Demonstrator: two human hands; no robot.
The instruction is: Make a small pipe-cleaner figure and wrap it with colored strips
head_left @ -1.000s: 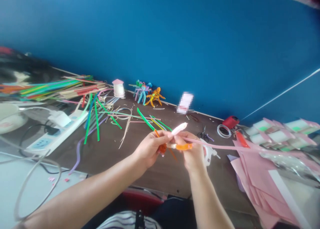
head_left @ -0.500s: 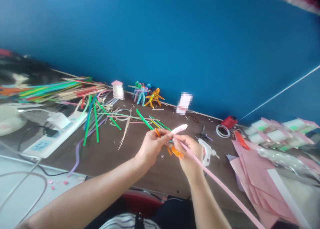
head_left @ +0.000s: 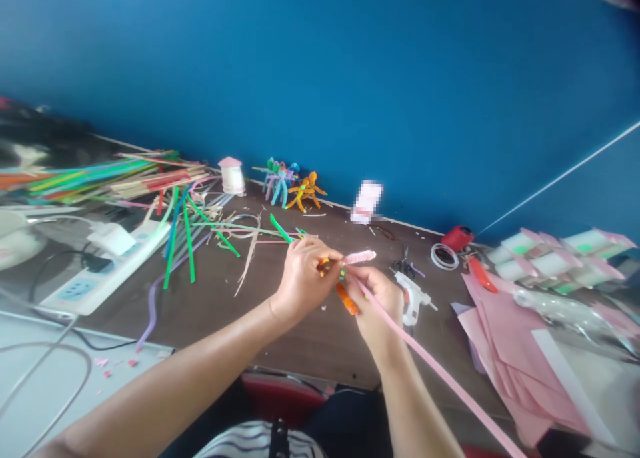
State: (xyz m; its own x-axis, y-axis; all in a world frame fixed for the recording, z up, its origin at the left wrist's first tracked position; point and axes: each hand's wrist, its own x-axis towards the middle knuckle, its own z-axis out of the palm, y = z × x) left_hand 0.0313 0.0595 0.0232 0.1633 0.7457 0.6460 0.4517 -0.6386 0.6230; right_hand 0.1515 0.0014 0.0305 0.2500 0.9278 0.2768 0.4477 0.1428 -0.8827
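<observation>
My left hand (head_left: 304,279) is closed, thumb and fingers pinching a small pipe-cleaner figure. Its pink coiled limb (head_left: 361,256) points right beyond the fingertips, and an orange coiled limb (head_left: 347,300) hangs below. A bit of green shows at the joint between the hands. Close beside it my right hand (head_left: 381,305) is closed on a long pink pipe cleaner (head_left: 440,370), which runs over the wrist to the lower right. The fingers hide where this strip meets the figure.
Loose coloured pipe cleaners (head_left: 100,178) and a power strip (head_left: 95,278) lie left. Finished figures (head_left: 283,181) stand by the wall. A glue gun (head_left: 415,298), scissors (head_left: 404,261), a wire ring (head_left: 444,257) and pink sheets (head_left: 515,358) lie right.
My left hand has rolled over, its knuckles now higher and its fingers curled tighter. The pink coiled limb has tipped closer to level. My right hand keeps its hold.
</observation>
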